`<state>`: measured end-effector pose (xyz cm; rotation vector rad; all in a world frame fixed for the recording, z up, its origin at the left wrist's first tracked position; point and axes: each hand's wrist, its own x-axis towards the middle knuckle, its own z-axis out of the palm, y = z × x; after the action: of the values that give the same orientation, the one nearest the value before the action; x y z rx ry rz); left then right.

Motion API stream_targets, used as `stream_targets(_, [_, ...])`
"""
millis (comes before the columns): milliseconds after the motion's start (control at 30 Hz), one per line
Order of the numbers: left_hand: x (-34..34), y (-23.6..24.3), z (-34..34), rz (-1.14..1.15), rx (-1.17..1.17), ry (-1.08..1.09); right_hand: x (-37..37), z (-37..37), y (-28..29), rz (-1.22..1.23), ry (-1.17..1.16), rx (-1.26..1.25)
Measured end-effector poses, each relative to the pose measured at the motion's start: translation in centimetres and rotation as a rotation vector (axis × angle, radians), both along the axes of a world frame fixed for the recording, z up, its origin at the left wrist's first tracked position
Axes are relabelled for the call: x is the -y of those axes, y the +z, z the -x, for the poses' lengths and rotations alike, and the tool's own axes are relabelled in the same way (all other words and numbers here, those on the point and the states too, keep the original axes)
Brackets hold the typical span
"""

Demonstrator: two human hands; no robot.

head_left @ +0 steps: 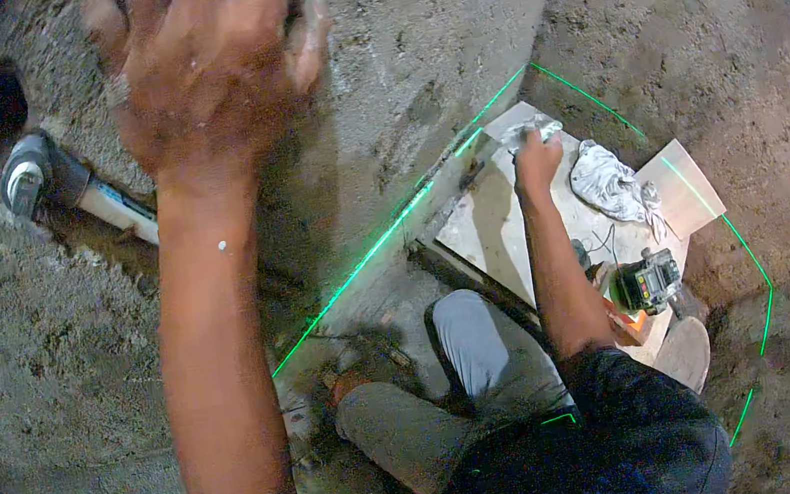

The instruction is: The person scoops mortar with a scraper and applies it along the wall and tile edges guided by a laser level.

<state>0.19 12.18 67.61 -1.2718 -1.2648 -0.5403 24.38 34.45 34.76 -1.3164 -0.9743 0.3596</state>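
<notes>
Rough grey cement covers the wall and the floor, and thin green laser lines run across both. On the floor lies a pale tile, with one long edge along the foot of the wall. The right hand is at the far end of this tile and presses a small grey cloth onto it; its fingers are curled over the cloth (if they pinch it or only push, I cannot tell). Just beside, on the tile's right edge, lies a crumpled white rag. A green laser level stands at the near right corner. The left hand is flat against the wall, fingers spread. A white pipe with a grey fitting sits in a groove to the left.
</notes>
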Motion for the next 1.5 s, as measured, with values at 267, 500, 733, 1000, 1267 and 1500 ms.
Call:
stream_targets(267, [-0.7,0.2,0.3,0.0,-0.041,0.08,-1.7,-5.2,-7.6,0.145,-0.143,0.051])
stream_targets(500, [-1.6,0.2,3.2,-0.012,-0.157,0.081,-6.4,-2.9,-10.7,0.294,0.087,0.1])
stream_targets(733, [-1.8,0.5,3.3,0.002,-0.167,0.109,-6.3,-0.3,-8.5,0.612,0.095,0.391])
stream_targets(1000, [-1.6,0.6,3.7,-0.023,-0.259,0.151,-6.8,0.2,-9.2,0.73,0.192,0.398])
stream_targets(1267, [-2.0,0.7,3.7,-0.022,-0.253,0.103,-8.1,0.0,-11.7,0.667,0.183,0.301])
stream_targets(1500, [-2.0,0.5,3.5,-0.023,-0.245,0.12,-9.4,-0.7,-14.2,0.647,0.186,0.021])
